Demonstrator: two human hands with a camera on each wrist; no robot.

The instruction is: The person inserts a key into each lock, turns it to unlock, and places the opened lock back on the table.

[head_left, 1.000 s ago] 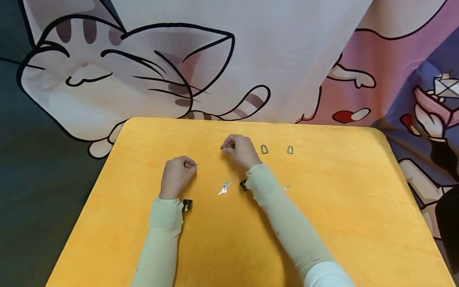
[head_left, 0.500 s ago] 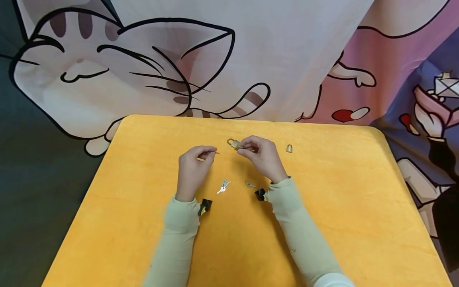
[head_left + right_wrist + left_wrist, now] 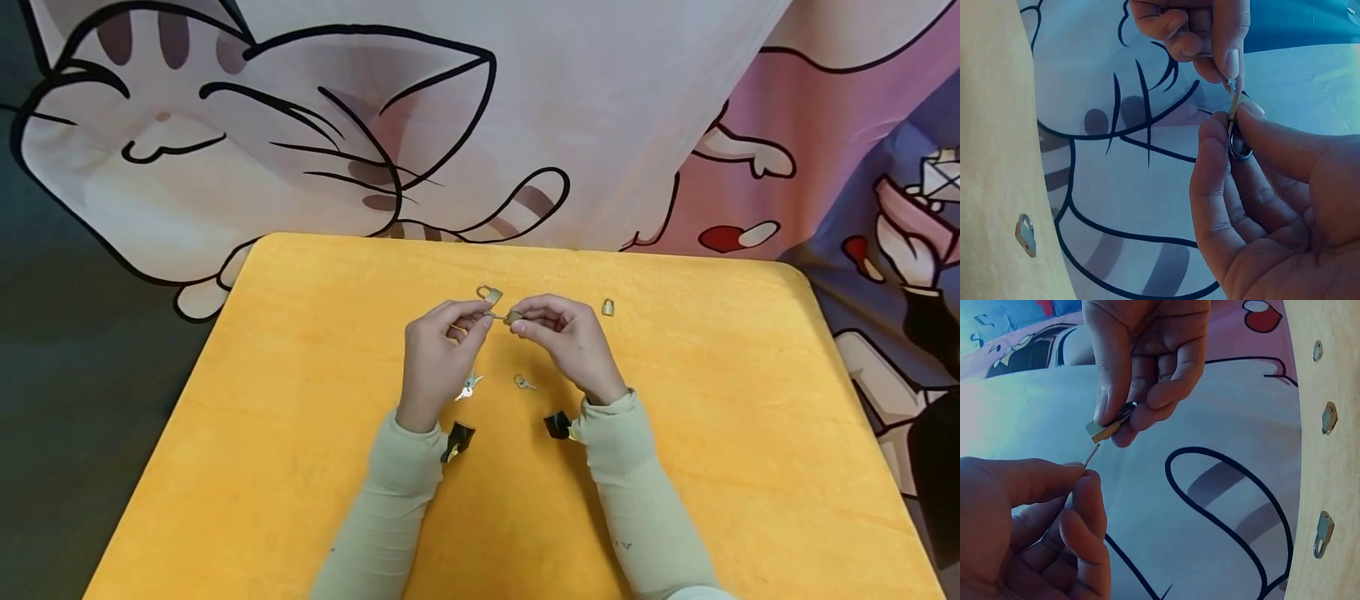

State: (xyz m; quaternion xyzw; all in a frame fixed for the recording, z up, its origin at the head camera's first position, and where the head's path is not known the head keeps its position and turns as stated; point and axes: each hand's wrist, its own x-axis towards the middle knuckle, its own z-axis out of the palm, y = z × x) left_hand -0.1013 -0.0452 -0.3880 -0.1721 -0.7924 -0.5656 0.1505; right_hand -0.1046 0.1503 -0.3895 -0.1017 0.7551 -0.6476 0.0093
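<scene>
My left hand (image 3: 442, 354) pinches a small key (image 3: 1091, 454) between thumb and forefinger. Facing it, my right hand (image 3: 566, 342) grips a small brass padlock (image 3: 1105, 430), its shackle back toward the palm. The key's tip meets the padlock's end away from the shackle; whether it is inside I cannot tell. Just beyond my fingertips another padlock (image 3: 490, 293) lies on the table, and one more padlock (image 3: 608, 307) is to the right. Between these two, the left wrist view shows a further padlock (image 3: 1330, 417), which my right hand hides in the head view.
Several silvery keys (image 3: 468, 386) lie below my left hand, and a key with a ring (image 3: 523, 382) lies left of my right wrist. The yellow table (image 3: 247, 417) ends at a cartoon-printed cloth (image 3: 637, 125). Black devices sit on both wrists.
My left hand has moved right and forward with the key. My right hand has moved right with the padlock, uncovering another padlock on the table. Key and padlock have come together.
</scene>
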